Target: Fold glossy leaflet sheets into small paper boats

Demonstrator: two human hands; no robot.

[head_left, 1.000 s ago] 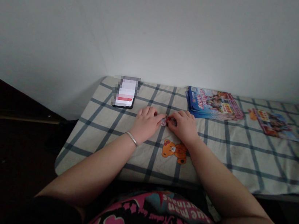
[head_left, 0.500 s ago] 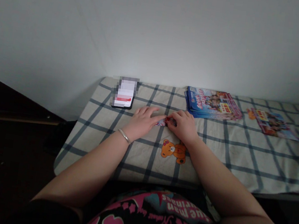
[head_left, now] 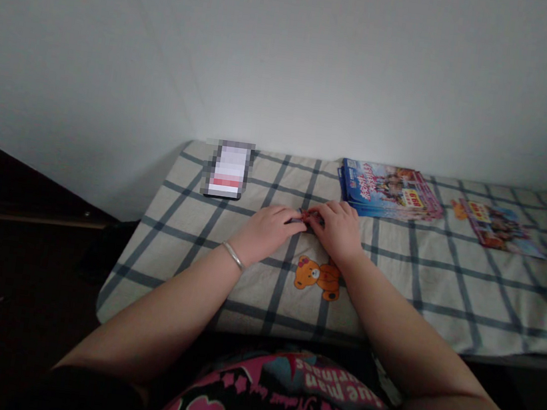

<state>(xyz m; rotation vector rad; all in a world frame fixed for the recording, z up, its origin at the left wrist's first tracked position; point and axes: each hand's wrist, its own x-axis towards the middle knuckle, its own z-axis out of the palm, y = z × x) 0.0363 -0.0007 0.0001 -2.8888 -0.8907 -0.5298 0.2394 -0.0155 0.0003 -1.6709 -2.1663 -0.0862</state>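
Observation:
A small folded flyer (head_left: pixel 306 217), printed in red and blue, lies between my hands low over the checked cloth. Its left end is pinched by the fingers of my left hand (head_left: pixel 270 233), which wears a silver bangle (head_left: pixel 233 255). My right hand (head_left: pixel 337 231) has its thumb and fingers closed on the other end. Most of the paper is hidden behind my fingers, so its exact fold cannot be made out.
Beyond my right hand, a stack of colourful flyers (head_left: pixel 386 191) lies near the wall. Another flyer (head_left: pixel 505 229) rests farther right. A phone (head_left: pixel 227 171) with a lit, blurred screen lies at the left. The checked tablecloth (head_left: pixel 251 296) carries a printed bear (head_left: pixel 318 278).
My left hand has shifted right and its spread fingers have closed on the flyer's left end. Less of the paper shows now. My right hand has hardly moved.

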